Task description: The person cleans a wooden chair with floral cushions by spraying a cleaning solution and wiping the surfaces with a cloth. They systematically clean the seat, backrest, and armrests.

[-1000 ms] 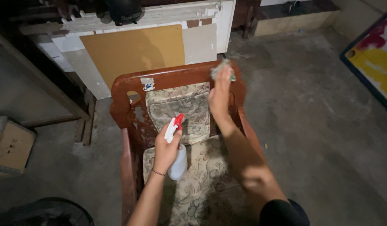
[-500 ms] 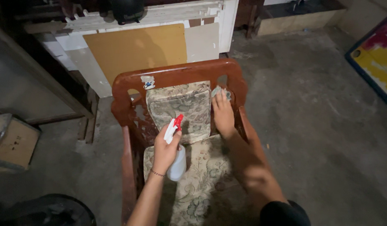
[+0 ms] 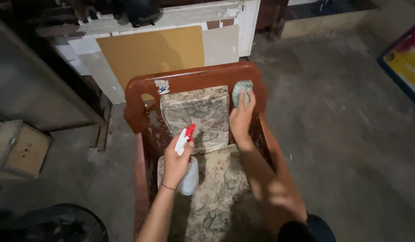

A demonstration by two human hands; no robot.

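Left hand [image 3: 175,157] wrapped round spray bottle [image 3: 188,172], nozzle up toward 12 | right hand [image 3: 240,120] presses cloth [image 3: 241,91] on chair [image 3: 194,79] top rail at 1 o'clock | right nearer the rail, which runs 9 to 3
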